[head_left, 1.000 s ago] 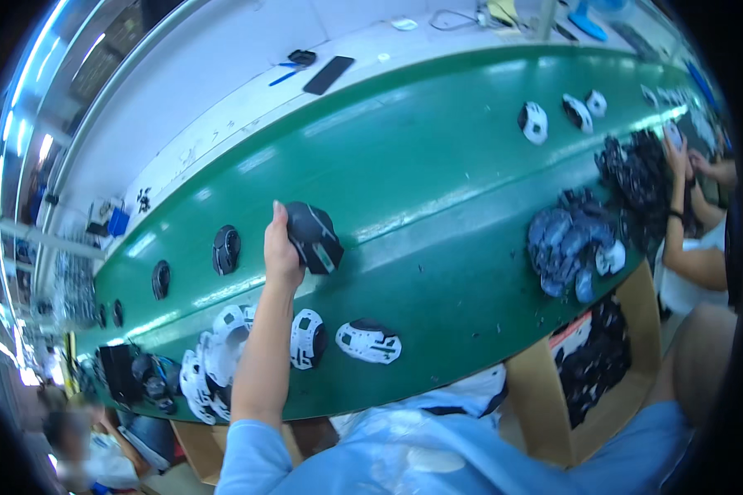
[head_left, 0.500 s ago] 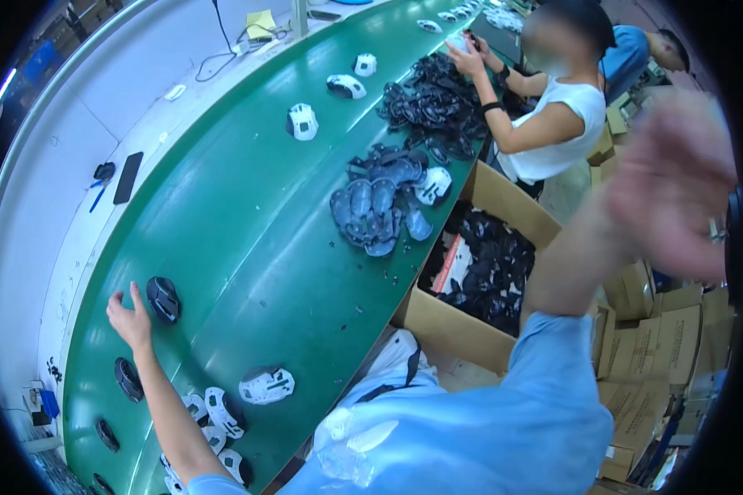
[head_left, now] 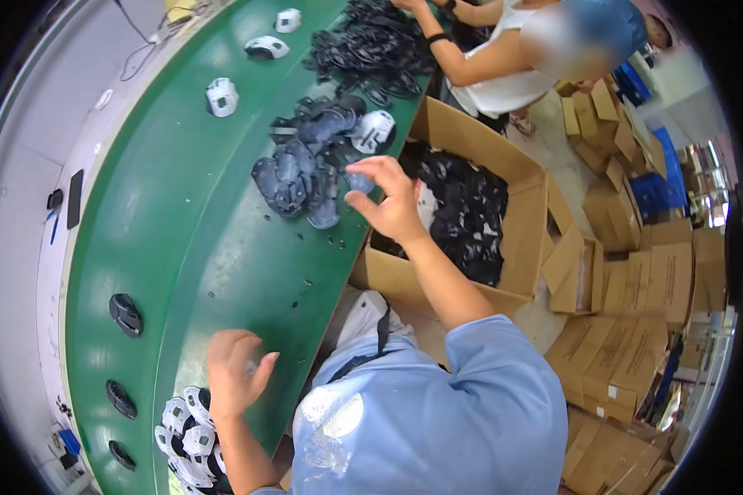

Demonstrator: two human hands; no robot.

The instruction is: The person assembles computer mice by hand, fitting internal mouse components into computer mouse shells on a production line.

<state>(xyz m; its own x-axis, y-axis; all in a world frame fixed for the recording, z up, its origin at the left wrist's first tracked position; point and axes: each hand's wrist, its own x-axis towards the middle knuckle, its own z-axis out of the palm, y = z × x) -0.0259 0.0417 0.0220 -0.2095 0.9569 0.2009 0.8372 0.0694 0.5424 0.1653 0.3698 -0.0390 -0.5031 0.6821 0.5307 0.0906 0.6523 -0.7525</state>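
Observation:
My left hand (head_left: pixel 235 375), a little blurred, is over the near part of the green table, its thumb spread from the fingers and nothing visible in its grasp. Just beside it lies a cluster of white shells (head_left: pixel 198 441) with cut-outs and dark undersides; part of it is hidden by my wrist. My right hand (head_left: pixel 392 198) is raised by the table's edge, fingers curved and apart from the thumb. Behind its fingertips sits a pile of dark bluish, glossy curved shells (head_left: pixel 293 177), with a white shell (head_left: pixel 374 132) on its far right side. Whether the right fingertips touch the pile, I cannot tell.
Black shells (head_left: pixel 125 315) stand along the table's left side. Small black bits dot the green surface (head_left: pixel 248 256). An open cardboard box (head_left: pixel 524 223) of black parts stands right of the table. Beyond it, a co-worker (head_left: pixel 504 58) works near a black heap (head_left: pixel 371 49). Cartons (head_left: pixel 627 355) stack at right.
The view has turned toward the right. My right hand has come down from the upper right to near the bluish pile; my left hand has drawn back from the black shell toward the white ones.

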